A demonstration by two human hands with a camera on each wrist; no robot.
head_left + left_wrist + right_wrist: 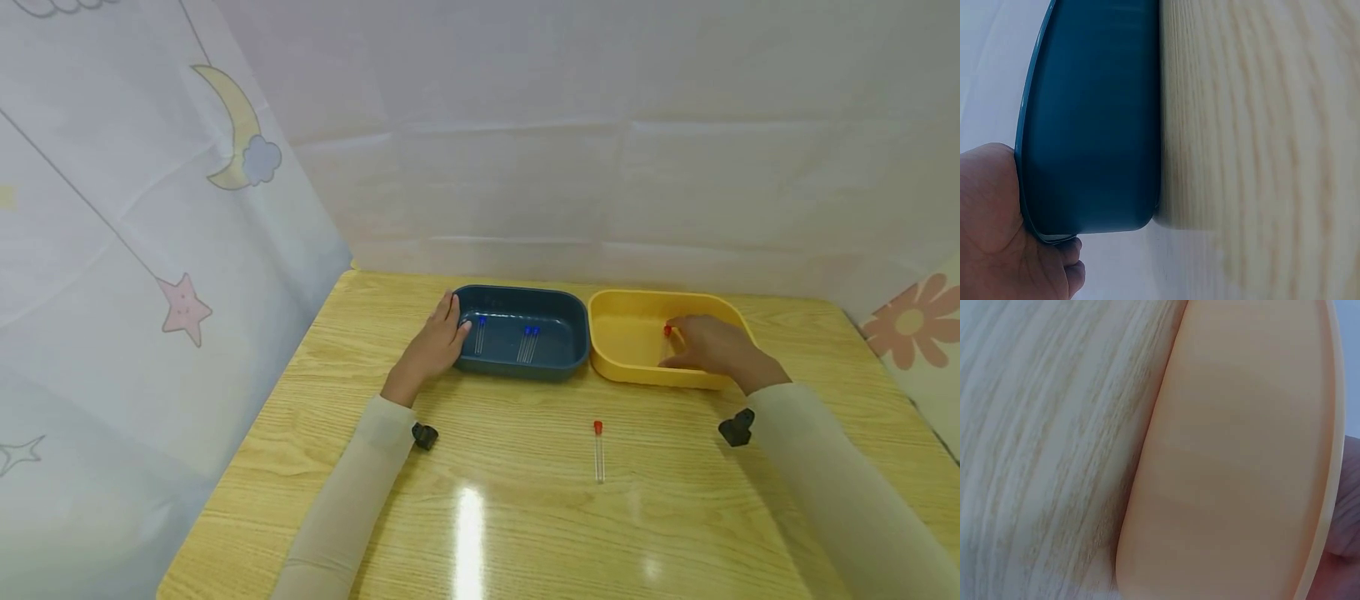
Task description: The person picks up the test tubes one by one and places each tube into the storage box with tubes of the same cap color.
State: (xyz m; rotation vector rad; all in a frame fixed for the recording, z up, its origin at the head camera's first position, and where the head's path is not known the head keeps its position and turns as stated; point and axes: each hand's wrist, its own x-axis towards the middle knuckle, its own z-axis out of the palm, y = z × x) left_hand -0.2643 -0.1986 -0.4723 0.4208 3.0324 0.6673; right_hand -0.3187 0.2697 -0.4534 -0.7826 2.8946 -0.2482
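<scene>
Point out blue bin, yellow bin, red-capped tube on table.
Blue bin [503, 342], head view: bare inner floor.
Yellow bin [628, 340], head view: bare inner floor.
Red-capped tube [599, 455], head view: clear shaft.

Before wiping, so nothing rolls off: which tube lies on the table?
The red-capped tube in front of the yellow tray; blue-capped ones lie in the blue tray, the other red-capped one is at the right hand.

Head cam high, facing forward-down over tabletop [525, 517]; wrist cams rolled sideways, close-up: left on blue bin [1091, 125], right on yellow bin [1229, 444]; head shares both
</scene>
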